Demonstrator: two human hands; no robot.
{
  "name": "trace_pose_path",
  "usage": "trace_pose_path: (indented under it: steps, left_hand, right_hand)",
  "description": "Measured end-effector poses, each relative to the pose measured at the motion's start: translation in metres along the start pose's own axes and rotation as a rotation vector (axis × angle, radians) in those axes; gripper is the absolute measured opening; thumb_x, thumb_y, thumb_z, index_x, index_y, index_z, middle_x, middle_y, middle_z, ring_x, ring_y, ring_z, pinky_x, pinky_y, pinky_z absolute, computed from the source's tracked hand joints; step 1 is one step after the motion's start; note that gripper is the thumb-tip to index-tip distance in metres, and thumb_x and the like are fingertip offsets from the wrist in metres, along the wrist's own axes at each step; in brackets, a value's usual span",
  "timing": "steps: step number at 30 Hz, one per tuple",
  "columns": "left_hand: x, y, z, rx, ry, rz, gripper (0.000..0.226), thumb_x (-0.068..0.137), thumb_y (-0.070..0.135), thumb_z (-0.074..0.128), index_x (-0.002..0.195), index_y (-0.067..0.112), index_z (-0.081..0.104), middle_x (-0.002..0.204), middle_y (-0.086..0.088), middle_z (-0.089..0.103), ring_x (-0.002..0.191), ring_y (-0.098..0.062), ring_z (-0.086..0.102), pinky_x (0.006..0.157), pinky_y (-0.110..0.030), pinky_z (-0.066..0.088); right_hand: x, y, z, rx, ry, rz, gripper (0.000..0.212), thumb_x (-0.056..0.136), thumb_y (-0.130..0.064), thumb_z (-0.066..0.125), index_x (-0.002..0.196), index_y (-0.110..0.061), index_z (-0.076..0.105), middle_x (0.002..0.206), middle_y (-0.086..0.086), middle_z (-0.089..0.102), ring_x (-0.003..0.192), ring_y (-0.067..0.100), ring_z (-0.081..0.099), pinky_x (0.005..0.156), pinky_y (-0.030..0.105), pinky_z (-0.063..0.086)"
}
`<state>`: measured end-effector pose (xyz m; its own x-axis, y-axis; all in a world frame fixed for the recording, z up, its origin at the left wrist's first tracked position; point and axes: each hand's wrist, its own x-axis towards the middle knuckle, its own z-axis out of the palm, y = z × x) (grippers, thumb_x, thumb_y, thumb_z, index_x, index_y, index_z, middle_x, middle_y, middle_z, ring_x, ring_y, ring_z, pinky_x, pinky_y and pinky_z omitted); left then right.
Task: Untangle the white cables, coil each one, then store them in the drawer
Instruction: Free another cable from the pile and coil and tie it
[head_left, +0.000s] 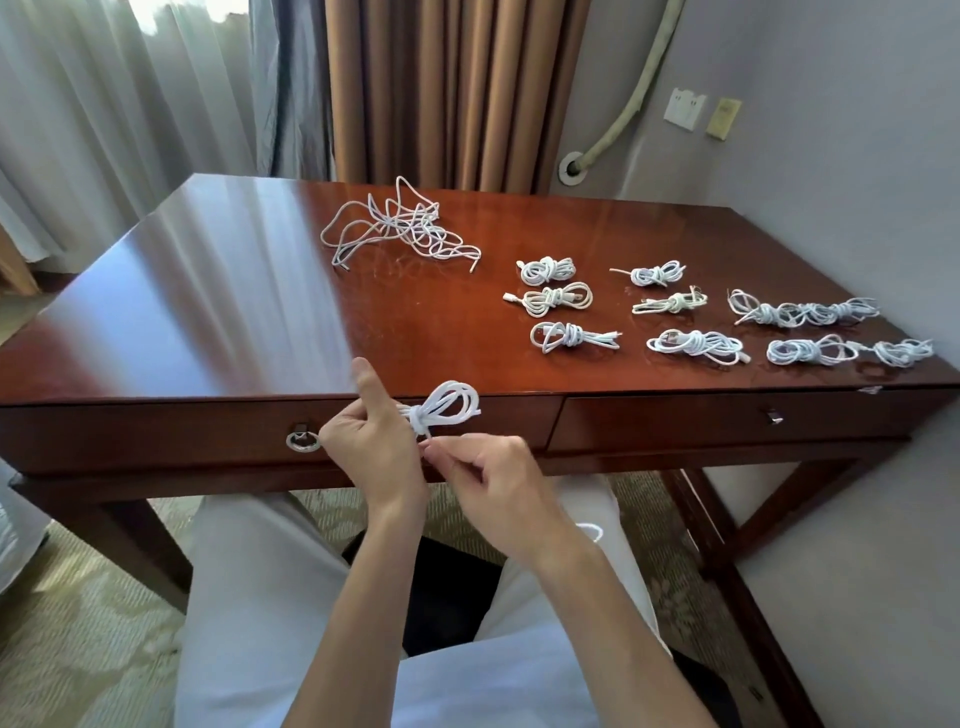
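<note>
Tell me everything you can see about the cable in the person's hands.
The cable is white, smooth and round, plastic by the look of it. It is gathered into a small bundle of loops fanning up and right, cinched by wraps at the lower left. The left hand grips the bundle there; the right hand pinches its loose end. It is held in the air before the closed drawer.

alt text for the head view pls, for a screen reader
Both hands hold a coiled white cable before a closed desk drawer: left hand grips it, right hand pinches its end. Tied cable bundles and a tangled cable pile lie on the desk.
</note>
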<state>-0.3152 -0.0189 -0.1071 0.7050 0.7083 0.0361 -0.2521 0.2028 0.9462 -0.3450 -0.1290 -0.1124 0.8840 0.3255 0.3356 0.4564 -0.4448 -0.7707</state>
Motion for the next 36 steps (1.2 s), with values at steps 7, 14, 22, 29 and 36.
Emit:
trace_pose_path:
  steps: [7,14,22,29,36]
  left_hand:
    - [0.011,-0.012,-0.008,0.487,-0.245,0.412,0.073,0.098,0.044,0.059,0.043,0.012,0.023,0.039,0.005,0.016,0.042,-0.019,0.016,0.048,-0.033,0.024]
    - [0.007,-0.009,-0.011,0.334,-0.660,0.391,0.067,0.104,0.034,0.050,0.044,0.012,0.028,0.040,-0.002,0.024,0.041,-0.018,0.020,0.044,-0.038,0.017]
    - [-0.009,0.006,-0.004,-0.025,-0.479,0.020,0.072,0.106,0.034,0.044,0.038,0.012,0.047,0.035,-0.004,0.041,0.029,-0.015,0.033,0.033,-0.021,0.025]
    - [-0.008,0.012,-0.006,-0.115,-0.207,-0.110,0.071,0.105,0.040,0.046,0.039,0.015,0.043,0.036,-0.002,0.038,0.030,-0.016,0.031,0.034,-0.021,0.027]
    - [-0.002,0.010,-0.022,0.019,0.132,0.155,0.076,0.104,0.042,0.052,0.047,-0.004,0.029,0.041,-0.017,0.030,0.041,-0.023,0.026,0.043,-0.036,0.027]
  right_hand:
    - [-0.006,-0.037,-0.020,-0.635,-0.123,-0.144,0.028,0.104,-0.029,0.052,0.085,-0.016,0.068,0.084,0.004,0.070,0.080,0.035,0.068,0.062,0.037,0.041]
    - [0.009,-0.028,-0.057,-0.420,-0.018,-0.003,0.020,0.093,-0.049,0.067,0.093,-0.032,0.078,0.081,-0.014,0.068,0.076,0.009,0.064,0.071,0.037,0.051]
    - [0.005,0.007,-0.040,0.361,-0.007,0.162,0.018,0.092,-0.011,0.073,0.094,-0.026,0.083,0.092,0.002,0.080,0.090,0.018,0.073,0.086,0.047,0.058]
    - [0.000,0.008,-0.011,0.091,0.024,0.057,0.018,0.105,-0.029,0.057,0.101,-0.024,0.075,0.065,-0.019,0.056,0.054,0.003,0.039,0.055,0.029,0.036]
    - [-0.013,-0.031,0.023,-0.189,-0.257,0.140,0.028,0.109,-0.041,0.032,0.087,-0.027,0.041,0.078,0.009,0.067,0.070,0.033,0.057,0.068,0.049,0.049]
